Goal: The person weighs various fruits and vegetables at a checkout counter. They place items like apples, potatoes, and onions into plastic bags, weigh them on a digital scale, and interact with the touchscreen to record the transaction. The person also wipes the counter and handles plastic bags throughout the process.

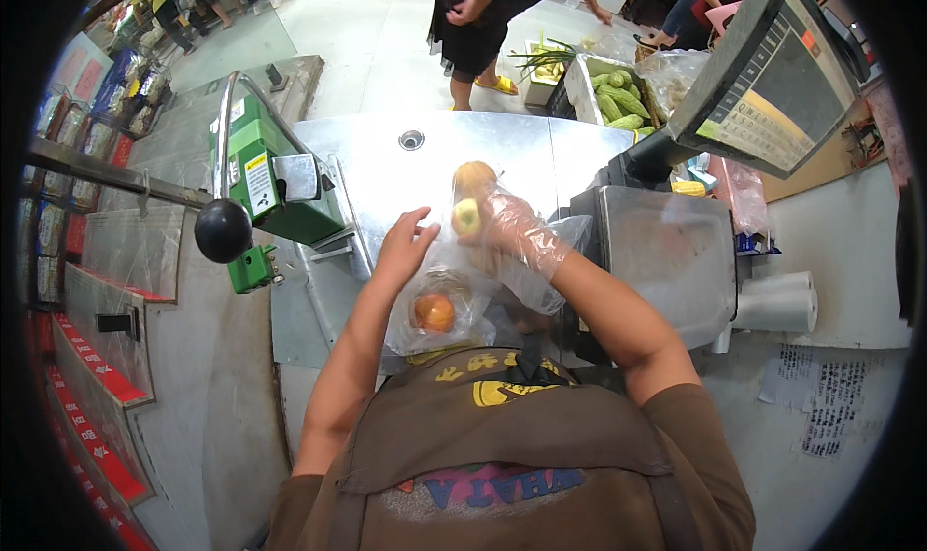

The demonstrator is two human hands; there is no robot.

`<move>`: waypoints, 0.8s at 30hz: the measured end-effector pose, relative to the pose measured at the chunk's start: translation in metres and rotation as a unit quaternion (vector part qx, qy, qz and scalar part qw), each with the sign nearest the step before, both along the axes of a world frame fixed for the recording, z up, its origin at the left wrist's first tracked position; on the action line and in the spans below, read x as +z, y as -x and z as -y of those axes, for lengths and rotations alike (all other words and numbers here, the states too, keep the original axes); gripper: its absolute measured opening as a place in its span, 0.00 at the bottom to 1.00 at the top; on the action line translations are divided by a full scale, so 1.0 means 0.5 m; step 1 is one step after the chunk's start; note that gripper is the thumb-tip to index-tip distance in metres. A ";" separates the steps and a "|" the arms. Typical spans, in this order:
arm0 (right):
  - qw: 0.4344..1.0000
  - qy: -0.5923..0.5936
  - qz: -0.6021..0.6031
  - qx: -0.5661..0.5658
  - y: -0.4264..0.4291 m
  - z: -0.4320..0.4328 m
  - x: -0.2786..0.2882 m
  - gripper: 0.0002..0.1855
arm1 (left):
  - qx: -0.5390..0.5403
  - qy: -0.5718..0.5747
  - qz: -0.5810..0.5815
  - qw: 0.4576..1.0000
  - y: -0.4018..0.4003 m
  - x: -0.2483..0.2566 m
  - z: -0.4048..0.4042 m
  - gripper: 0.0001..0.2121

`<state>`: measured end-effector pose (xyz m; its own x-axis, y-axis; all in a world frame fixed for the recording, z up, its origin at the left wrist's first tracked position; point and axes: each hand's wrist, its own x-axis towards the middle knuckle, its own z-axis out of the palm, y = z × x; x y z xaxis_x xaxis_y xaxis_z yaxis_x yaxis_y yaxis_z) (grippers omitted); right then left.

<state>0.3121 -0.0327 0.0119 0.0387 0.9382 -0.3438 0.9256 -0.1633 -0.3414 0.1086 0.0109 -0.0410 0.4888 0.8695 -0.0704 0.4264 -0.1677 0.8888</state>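
On the metal counter (347,138), my right hand (514,225), covered by a clear plastic bag, grips a pale yellow-green apple (466,218). An orange-yellow round fruit (474,176) lies just beyond it, partly behind the plastic. My left hand (407,245) is bare, with fingers apart, just left of the apple and holding nothing. Nearer my apron, a red-orange apple (434,312) rests in a clear plastic bag (474,328).
A green bag-sealing machine (279,171) with a black-knobbed lever stands left. At right are a scale platform (666,254), its tilted display (775,80) and plastic-bag rolls (778,310). A person (478,29) stands beyond the counter, beside a foam box (579,91) of green gourds.
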 end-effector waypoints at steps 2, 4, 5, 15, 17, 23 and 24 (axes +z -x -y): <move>0.999 -0.036 -0.002 -0.003 0.006 0.005 -0.006 0.33 | -0.003 0.133 0.020 0.991 -0.033 -0.062 -0.048 0.14; 0.997 -0.071 0.002 -0.021 0.010 0.014 0.000 0.30 | -0.074 0.235 -0.019 0.969 -0.054 -0.080 -0.075 0.09; 0.994 -0.105 -0.022 -0.029 0.013 0.018 0.004 0.28 | -0.063 0.230 -0.004 0.971 -0.058 -0.089 -0.081 0.07; 0.986 -0.098 -0.136 -0.019 -0.062 0.094 0.053 0.22 | 0.220 0.324 0.128 0.911 -0.071 -0.121 -0.203 0.03; 0.996 -0.022 -0.078 0.023 -0.088 0.130 0.049 0.25 | 0.226 0.334 0.131 0.906 -0.063 -0.127 -0.205 0.03; 0.965 -0.175 -0.162 -0.112 -0.063 0.238 0.162 0.32 | 0.175 0.065 0.096 0.978 0.005 -0.028 -0.082 0.15; 0.965 -0.152 -0.189 -0.098 -0.060 0.249 0.170 0.34 | 0.145 -0.002 0.049 0.988 0.029 0.015 -0.034 0.17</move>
